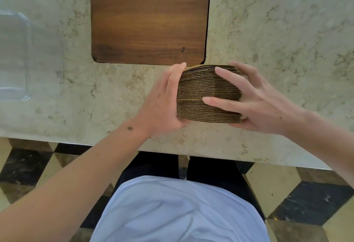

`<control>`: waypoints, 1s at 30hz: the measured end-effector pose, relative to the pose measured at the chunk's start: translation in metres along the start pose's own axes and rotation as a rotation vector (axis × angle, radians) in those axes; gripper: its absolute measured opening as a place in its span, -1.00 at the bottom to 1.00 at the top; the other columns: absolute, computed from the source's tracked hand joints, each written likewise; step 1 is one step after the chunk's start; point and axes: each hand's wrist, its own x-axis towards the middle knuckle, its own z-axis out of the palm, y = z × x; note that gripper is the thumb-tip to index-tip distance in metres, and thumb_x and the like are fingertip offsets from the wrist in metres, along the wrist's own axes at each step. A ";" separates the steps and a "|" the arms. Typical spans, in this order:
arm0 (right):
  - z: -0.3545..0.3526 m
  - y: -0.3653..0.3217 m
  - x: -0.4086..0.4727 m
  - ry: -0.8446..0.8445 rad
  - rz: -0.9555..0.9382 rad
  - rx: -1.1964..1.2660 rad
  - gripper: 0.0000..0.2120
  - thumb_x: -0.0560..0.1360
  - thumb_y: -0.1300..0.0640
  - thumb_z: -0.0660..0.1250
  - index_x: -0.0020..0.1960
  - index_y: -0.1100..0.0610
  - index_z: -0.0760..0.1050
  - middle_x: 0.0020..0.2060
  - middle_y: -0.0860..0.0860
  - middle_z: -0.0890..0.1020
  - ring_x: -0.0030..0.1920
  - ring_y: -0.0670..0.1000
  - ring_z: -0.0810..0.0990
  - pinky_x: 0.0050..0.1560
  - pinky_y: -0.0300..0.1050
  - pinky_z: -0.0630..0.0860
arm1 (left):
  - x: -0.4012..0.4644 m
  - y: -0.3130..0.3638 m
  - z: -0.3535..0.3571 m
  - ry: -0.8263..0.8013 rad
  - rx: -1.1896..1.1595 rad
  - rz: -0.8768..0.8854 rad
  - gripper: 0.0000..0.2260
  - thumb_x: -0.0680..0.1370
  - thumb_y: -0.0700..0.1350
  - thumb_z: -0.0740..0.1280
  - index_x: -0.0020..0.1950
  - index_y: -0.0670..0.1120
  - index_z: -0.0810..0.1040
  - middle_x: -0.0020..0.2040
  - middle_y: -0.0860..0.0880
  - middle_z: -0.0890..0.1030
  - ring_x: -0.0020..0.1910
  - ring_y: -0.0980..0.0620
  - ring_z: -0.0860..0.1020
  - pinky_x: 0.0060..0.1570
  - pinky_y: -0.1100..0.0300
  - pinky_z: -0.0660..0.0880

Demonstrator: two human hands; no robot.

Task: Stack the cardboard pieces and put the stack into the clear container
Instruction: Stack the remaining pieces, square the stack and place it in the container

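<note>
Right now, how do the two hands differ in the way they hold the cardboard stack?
The left hand lies flat against the left side of the cardboard stack, fingers together and straight. The right hand is on the right side, fingers spread, with its index finger and thumb reaching across the near face. Both hands touch the stack and press it from opposite sides on the marble table.

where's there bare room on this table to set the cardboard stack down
Bare marble lies between the clear container and the wooden inset, and right of the inset out to the table edge. It is crowded only near the front edge, where the left hand and right hand flank the cardboard stack.
</note>
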 end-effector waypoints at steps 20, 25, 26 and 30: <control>0.009 -0.014 0.005 0.041 0.578 0.383 0.26 0.27 -0.30 0.51 0.65 0.23 -0.13 0.59 -0.06 0.22 0.60 -0.10 0.01 0.56 -0.02 -0.09 | -0.002 -0.001 0.009 0.021 0.008 -0.101 0.18 0.37 0.34 0.55 0.65 -0.27 -0.01 0.67 -0.20 0.19 0.69 -0.20 0.07 0.62 -0.25 0.04; 0.010 -0.015 0.016 0.041 0.588 0.341 0.28 0.27 -0.40 0.41 0.65 0.28 -0.14 0.60 0.05 0.23 0.64 0.08 0.01 0.59 0.11 -0.12 | -0.001 -0.004 0.011 0.009 0.129 -0.058 0.13 0.39 0.39 0.48 0.63 -0.32 0.09 0.67 -0.24 0.17 0.69 -0.24 0.00 0.64 -0.22 -0.04; 0.009 -0.016 0.017 0.045 0.597 0.357 0.27 0.28 -0.40 0.41 0.65 0.27 -0.13 0.59 0.03 0.25 0.63 0.05 0.01 0.60 0.10 -0.13 | -0.001 -0.004 0.010 0.007 0.135 -0.056 0.14 0.39 0.38 0.49 0.64 -0.32 0.08 0.67 -0.23 0.17 0.69 -0.25 0.00 0.63 -0.24 -0.03; 0.004 -0.025 0.016 0.176 0.612 0.429 0.17 0.31 -0.28 0.49 0.63 0.28 -0.01 0.45 -0.11 0.23 0.48 -0.27 -0.03 0.54 -0.07 -0.07 | -0.001 -0.001 0.004 0.064 0.068 -0.054 0.11 0.34 0.30 0.56 0.61 -0.28 0.11 0.62 -0.12 0.22 0.66 -0.24 0.11 0.57 -0.31 0.07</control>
